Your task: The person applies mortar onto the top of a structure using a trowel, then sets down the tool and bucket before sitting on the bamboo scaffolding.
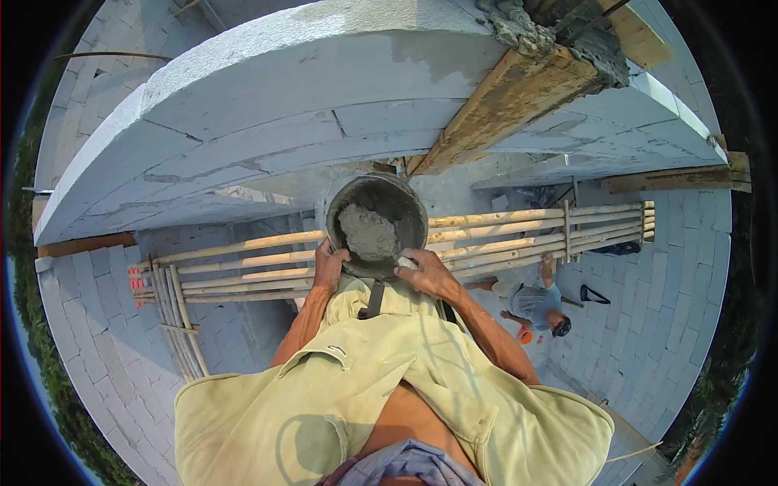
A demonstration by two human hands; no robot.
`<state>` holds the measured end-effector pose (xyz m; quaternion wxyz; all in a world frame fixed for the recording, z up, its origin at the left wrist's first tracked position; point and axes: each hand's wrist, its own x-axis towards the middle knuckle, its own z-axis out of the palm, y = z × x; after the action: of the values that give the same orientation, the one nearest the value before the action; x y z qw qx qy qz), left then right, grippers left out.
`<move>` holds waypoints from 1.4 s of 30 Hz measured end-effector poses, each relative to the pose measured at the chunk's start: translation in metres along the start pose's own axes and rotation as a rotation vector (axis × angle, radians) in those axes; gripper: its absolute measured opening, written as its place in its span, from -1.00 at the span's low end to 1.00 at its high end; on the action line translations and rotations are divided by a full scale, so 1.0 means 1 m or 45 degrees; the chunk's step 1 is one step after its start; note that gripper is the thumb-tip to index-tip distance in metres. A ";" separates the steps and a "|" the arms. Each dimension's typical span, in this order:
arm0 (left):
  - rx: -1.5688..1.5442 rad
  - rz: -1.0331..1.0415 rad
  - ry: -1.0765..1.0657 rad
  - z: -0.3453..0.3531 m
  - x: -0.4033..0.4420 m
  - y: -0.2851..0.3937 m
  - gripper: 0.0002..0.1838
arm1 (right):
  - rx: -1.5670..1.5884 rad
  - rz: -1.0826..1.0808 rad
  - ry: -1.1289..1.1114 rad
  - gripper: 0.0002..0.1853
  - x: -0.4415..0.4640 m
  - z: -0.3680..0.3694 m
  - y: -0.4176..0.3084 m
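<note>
A dark round bucket is tipped so that its mouth faces up toward me, close against my waist. Grey wet concrete lies inside it. My left hand grips the bucket's near left rim, fingers curled over the edge. On the near right rim, my right hand is closed too, with a small whitish piece at its fingers that I cannot make out. Beyond the bucket rises a wooden formwork board, set against the block wall. Rough wet concrete sits at its top.
A bamboo scaffold platform runs left and right beneath me. Bamboo poles lean at its left end. Below right, a person in a cap is near an orange bucket. Block walls surround the space.
</note>
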<state>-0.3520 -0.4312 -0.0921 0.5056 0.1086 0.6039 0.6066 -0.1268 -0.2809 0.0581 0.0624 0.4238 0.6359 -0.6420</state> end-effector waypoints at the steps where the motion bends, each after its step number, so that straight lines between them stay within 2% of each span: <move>1: -0.012 -0.021 0.007 0.000 0.005 0.002 -0.55 | 0.033 0.096 -0.056 -0.63 -0.011 -0.007 -0.016; 2: -0.022 -0.035 0.005 0.000 0.007 0.005 -0.55 | -0.053 -0.156 0.022 -0.64 -0.016 -0.010 -0.014; 5: -0.055 -0.035 -0.014 0.012 0.004 0.023 -0.54 | -0.099 -0.262 0.150 -0.64 -0.058 -0.037 -0.071; 7: -0.079 0.023 -0.030 0.009 0.009 0.015 -0.51 | 0.175 -0.187 -0.059 -0.62 -0.089 -0.061 -0.122; 8: -0.083 0.039 -0.059 0.016 0.009 0.018 -0.51 | 0.166 -0.200 -0.029 -0.62 -0.104 -0.073 -0.146; 10: -0.196 0.029 0.076 0.027 0.005 0.030 -0.55 | 0.302 -0.382 -0.021 -0.65 -0.130 -0.103 -0.185; 12: -0.202 0.030 0.071 0.022 0.012 0.021 -0.55 | 0.882 -0.556 -0.073 -0.71 -0.136 -0.130 -0.208; 14: -0.206 0.025 0.069 0.018 0.017 0.017 -0.55 | 1.207 -0.782 -0.226 -0.69 -0.125 -0.164 -0.225; 16: -0.242 -0.007 0.057 0.017 0.020 0.015 -0.54 | 1.525 -0.948 -0.283 -0.53 -0.097 -0.197 -0.239; 20: -0.226 -0.038 0.056 0.014 0.044 0.005 -0.43 | 1.514 -1.083 -0.177 -0.52 -0.100 -0.214 -0.248; 22: -0.265 -0.093 0.067 0.017 0.049 0.004 -0.43 | 1.255 -1.119 -0.053 -0.49 -0.122 -0.197 -0.236; 23: -0.255 -0.090 0.070 0.020 0.054 0.007 -0.45 | 1.104 -1.062 0.128 -0.53 -0.131 -0.187 -0.228; 24: -0.250 -0.108 0.076 0.025 0.059 0.014 -0.45 | 1.115 -1.045 0.133 -0.53 -0.138 -0.179 -0.216; 26: -0.153 -0.108 0.104 0.037 0.058 0.033 -0.58 | 0.500 -0.723 0.320 -0.59 -0.147 -0.162 -0.191; 27: -0.067 -0.072 0.056 0.044 0.055 0.047 -0.60 | 0.530 -0.680 0.301 -0.59 -0.142 -0.150 -0.178; 29: 0.142 -0.070 -0.018 0.051 0.055 0.069 -0.66 | -0.359 -0.472 0.498 -0.63 -0.126 -0.124 -0.145; 30: 0.259 -0.090 -0.056 0.054 0.060 0.079 -0.71 | -0.325 -0.448 0.479 -0.63 -0.111 -0.114 -0.128; 32: 0.307 0.021 -0.101 0.098 0.038 0.137 -0.84 | -0.873 -0.102 0.530 -0.61 -0.073 -0.091 -0.090; 33: 0.323 0.005 -0.115 0.103 0.042 0.144 -0.84 | -0.918 -0.003 0.547 -0.60 -0.051 -0.081 -0.070; 35: 0.672 0.245 -0.269 0.110 0.047 0.152 -0.85 | -0.953 0.117 0.568 -0.59 -0.015 -0.068 -0.046; 37: 0.754 0.296 -0.323 0.131 0.038 0.167 -0.81 | -0.856 0.391 0.297 -0.58 0.008 -0.063 -0.038; 40: 0.840 0.381 -0.417 0.148 0.036 0.181 -0.76 | -0.648 0.278 0.211 -0.57 0.009 -0.062 -0.032; 41: 0.758 0.387 -0.453 0.151 0.039 0.185 -0.76 | -0.643 0.280 0.223 -0.57 0.008 -0.063 -0.027; 42: 0.677 0.382 -0.488 0.151 0.038 0.188 -0.75 | -0.477 0.154 0.226 -0.56 0.003 -0.059 -0.024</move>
<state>-0.3480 -0.2638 0.0852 0.4689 0.4355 0.6123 0.4643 -0.1159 -0.2235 0.0848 0.1222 0.4970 0.7205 -0.4679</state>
